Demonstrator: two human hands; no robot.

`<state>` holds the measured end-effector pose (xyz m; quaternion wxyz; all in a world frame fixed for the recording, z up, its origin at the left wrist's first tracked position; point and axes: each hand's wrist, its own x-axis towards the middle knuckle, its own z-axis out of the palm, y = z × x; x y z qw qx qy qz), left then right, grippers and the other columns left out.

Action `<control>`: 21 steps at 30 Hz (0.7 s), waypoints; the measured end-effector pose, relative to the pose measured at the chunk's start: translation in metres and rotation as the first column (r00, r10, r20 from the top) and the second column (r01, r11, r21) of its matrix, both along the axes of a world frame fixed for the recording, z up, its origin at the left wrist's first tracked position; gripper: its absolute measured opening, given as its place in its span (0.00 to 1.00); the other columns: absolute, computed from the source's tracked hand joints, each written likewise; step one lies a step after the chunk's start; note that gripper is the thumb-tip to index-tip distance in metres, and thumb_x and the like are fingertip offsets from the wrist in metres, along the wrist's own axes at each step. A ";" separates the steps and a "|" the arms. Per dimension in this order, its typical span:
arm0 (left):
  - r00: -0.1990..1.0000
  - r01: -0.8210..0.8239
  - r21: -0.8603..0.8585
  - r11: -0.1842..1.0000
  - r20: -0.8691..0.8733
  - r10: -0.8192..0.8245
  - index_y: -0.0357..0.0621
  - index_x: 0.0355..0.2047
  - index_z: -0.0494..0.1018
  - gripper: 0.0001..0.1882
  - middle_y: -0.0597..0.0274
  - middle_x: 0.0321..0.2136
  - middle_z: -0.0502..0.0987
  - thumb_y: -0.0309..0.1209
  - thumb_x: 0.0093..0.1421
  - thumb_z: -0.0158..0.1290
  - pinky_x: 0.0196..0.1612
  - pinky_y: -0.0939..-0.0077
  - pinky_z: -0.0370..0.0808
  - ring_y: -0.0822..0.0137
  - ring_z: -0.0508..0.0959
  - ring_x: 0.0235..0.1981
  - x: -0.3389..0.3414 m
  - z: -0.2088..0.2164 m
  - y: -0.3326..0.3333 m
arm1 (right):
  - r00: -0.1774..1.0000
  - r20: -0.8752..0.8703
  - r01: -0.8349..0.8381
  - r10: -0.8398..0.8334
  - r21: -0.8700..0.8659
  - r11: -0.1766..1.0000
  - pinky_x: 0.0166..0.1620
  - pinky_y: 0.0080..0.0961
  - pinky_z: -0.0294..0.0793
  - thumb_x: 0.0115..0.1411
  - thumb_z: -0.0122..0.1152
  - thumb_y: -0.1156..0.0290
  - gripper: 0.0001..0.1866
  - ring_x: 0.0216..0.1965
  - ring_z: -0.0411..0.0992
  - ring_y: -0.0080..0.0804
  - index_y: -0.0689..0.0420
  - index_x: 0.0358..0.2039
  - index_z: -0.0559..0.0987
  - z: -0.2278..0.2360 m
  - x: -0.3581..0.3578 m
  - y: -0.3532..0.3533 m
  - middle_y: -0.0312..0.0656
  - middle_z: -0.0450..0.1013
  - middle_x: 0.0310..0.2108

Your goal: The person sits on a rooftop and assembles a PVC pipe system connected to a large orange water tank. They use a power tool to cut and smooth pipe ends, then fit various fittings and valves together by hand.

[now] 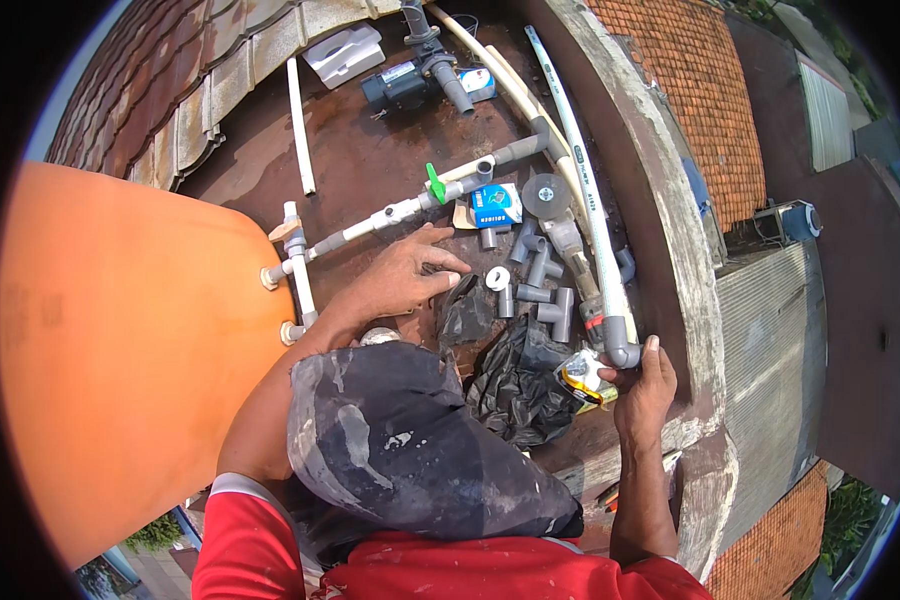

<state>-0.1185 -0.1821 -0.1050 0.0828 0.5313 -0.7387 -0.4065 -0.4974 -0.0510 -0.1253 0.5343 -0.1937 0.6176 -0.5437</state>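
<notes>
At the near end of a long white pipe (589, 190), my right hand (646, 388) grips a grey pipe elbow (621, 346) between thumb and fingers. The pipe runs away from me along the parapet. My left hand (407, 271) is open, its fingers apart, over the floor beside a black plastic scrap (465, 312). Several grey pipe fittings (536, 294) lie between my hands, along with a fitting that has a white ring of tape (497, 279). An angle grinder (567, 243) with a dark disc rests beside the white pipe. A blue box (496, 206) stands beyond the fittings.
A large orange tank (140, 350) fills the left side, joined to pipework with a green-handled valve (435, 184). Farther off sits a water pump (400, 86). A black plastic bag (523, 382) lies by my knee. The low concrete parapet (670, 190) borders the right, with roofs beyond.
</notes>
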 end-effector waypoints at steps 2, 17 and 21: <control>0.984 -0.114 0.200 0.973 -0.110 0.137 0.49 0.54 0.89 0.17 0.50 0.67 0.79 0.38 0.69 0.61 0.69 0.56 0.74 0.53 0.80 0.65 -0.006 0.013 -0.013 | 0.967 0.254 -0.014 0.024 -0.041 0.999 0.35 0.32 0.92 0.82 0.54 0.54 0.26 0.39 0.87 0.44 0.71 0.53 0.77 -0.002 0.020 0.006 0.54 0.83 0.43; 0.667 0.183 0.797 0.576 -0.531 0.522 0.38 0.62 0.73 0.27 0.54 0.50 0.84 0.33 0.67 0.69 0.59 0.57 0.81 0.62 0.85 0.53 -0.065 -0.043 -0.045 | 0.473 0.858 -0.389 0.203 -0.003 0.921 0.51 0.46 0.89 0.82 0.49 0.55 0.22 0.43 0.86 0.43 0.64 0.59 0.75 -0.030 0.108 0.019 0.53 0.82 0.46; 0.638 0.180 0.754 0.632 -0.578 0.508 0.42 0.57 0.73 0.24 0.59 0.47 0.83 0.32 0.66 0.70 0.48 0.63 0.85 0.67 0.85 0.50 -0.082 -0.052 -0.043 | 0.659 0.737 -0.379 0.149 0.153 0.913 0.50 0.48 0.90 0.84 0.47 0.56 0.22 0.42 0.86 0.45 0.65 0.57 0.75 -0.030 0.097 0.012 0.54 0.82 0.46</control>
